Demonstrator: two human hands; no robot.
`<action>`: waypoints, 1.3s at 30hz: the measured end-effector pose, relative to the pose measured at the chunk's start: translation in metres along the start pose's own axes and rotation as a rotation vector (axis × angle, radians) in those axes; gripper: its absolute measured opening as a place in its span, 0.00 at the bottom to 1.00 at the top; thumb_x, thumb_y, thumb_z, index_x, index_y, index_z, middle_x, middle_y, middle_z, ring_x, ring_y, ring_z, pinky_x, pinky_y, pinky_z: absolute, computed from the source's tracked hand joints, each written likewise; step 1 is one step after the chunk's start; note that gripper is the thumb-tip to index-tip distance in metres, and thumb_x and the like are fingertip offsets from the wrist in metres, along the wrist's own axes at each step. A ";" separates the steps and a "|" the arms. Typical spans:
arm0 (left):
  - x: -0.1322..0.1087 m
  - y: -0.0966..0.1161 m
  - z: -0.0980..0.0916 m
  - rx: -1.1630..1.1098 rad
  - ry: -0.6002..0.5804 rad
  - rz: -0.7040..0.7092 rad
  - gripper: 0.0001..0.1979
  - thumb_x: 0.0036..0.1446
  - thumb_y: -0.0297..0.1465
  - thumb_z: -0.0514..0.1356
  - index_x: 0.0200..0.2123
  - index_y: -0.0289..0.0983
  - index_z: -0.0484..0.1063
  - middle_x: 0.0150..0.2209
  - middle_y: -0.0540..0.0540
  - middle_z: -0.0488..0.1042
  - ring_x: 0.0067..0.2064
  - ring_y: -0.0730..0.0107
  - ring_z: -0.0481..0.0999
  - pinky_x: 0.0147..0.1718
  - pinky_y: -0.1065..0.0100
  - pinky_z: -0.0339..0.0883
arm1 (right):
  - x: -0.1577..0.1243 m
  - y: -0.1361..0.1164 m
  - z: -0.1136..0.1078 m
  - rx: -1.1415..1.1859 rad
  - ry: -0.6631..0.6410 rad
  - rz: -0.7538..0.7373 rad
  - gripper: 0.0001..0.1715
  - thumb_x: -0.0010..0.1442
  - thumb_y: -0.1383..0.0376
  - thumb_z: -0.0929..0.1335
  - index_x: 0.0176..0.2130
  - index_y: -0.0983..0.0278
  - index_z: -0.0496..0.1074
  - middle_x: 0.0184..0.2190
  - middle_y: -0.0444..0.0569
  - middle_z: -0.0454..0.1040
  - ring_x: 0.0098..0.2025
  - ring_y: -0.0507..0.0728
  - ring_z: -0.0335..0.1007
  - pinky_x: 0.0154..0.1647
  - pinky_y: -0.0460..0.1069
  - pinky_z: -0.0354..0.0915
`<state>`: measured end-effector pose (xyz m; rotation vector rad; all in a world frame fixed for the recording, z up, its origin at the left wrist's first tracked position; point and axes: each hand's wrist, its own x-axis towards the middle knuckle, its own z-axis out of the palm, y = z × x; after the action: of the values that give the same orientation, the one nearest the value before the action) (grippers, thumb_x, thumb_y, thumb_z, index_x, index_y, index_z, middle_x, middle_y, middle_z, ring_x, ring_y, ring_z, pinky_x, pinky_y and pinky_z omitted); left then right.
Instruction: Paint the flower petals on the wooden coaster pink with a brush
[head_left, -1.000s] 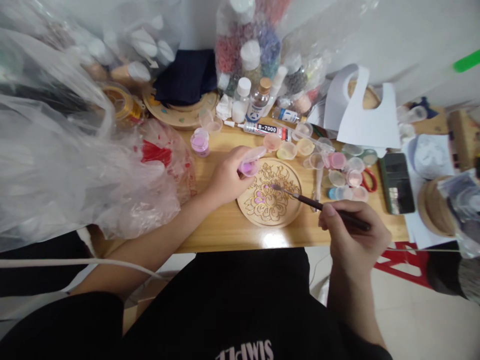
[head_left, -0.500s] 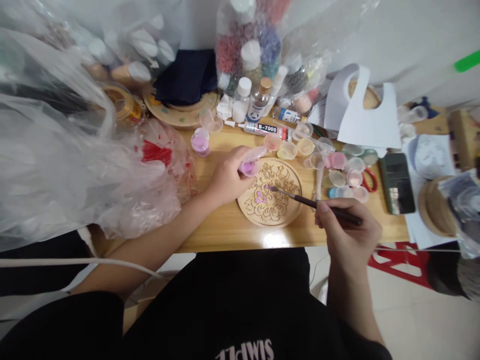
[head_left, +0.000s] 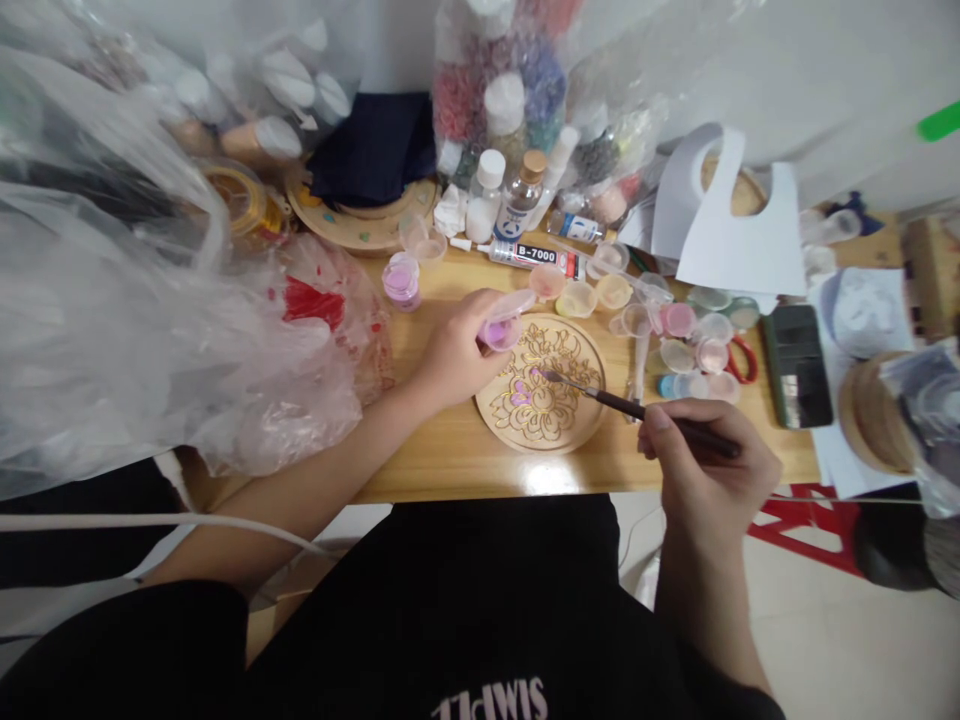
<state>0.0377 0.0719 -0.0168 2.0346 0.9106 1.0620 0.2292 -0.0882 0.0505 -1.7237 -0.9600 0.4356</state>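
My left hand (head_left: 461,350) is closed around a small clear plastic cup (head_left: 501,332) with purple paint in it and its lid flipped up. The cup is held over the upper left edge of a round wooden plaque (head_left: 574,432), which bears a flower pattern in gold outlines. A few petals on its left side are coloured purple. My right hand (head_left: 709,455) grips a dark-handled paintbrush (head_left: 622,403). Its bristles are over the middle of the plaque, near a purple petal; whether they touch the wood I cannot tell.
Several small paint cups (head_left: 676,320) stand right of the plaque, near a phone (head_left: 796,366). A purple jar (head_left: 402,280), a glue tube (head_left: 534,257) and bottles (head_left: 517,196) sit behind. Plastic bags (head_left: 277,370) crowd the left. The table edge (head_left: 450,485) is close to my body.
My right hand and the paintbrush have shifted slightly to the right, the brush tip moving a little off the purple petal. My left hand keeps the cup in nearly the same place.
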 end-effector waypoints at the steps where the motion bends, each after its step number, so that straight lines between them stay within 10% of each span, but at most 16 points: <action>1: 0.000 0.000 0.000 -0.006 0.003 0.008 0.16 0.51 0.16 0.62 0.42 0.36 0.70 0.40 0.48 0.78 0.42 0.67 0.80 0.42 0.65 0.76 | -0.001 0.000 -0.001 0.006 -0.003 -0.006 0.07 0.56 0.63 0.79 0.31 0.61 0.79 0.22 0.41 0.77 0.22 0.49 0.71 0.24 0.45 0.70; 39: 0.000 0.002 -0.001 0.022 -0.027 -0.065 0.15 0.53 0.19 0.62 0.44 0.35 0.72 0.43 0.45 0.80 0.45 0.64 0.81 0.44 0.63 0.78 | 0.001 0.004 -0.001 0.024 -0.167 0.013 0.11 0.57 0.59 0.78 0.29 0.62 0.79 0.20 0.41 0.73 0.18 0.48 0.66 0.18 0.43 0.64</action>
<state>0.0369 0.0712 -0.0149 2.0189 0.9719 0.9907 0.2319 -0.0884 0.0474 -1.6929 -1.0586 0.6043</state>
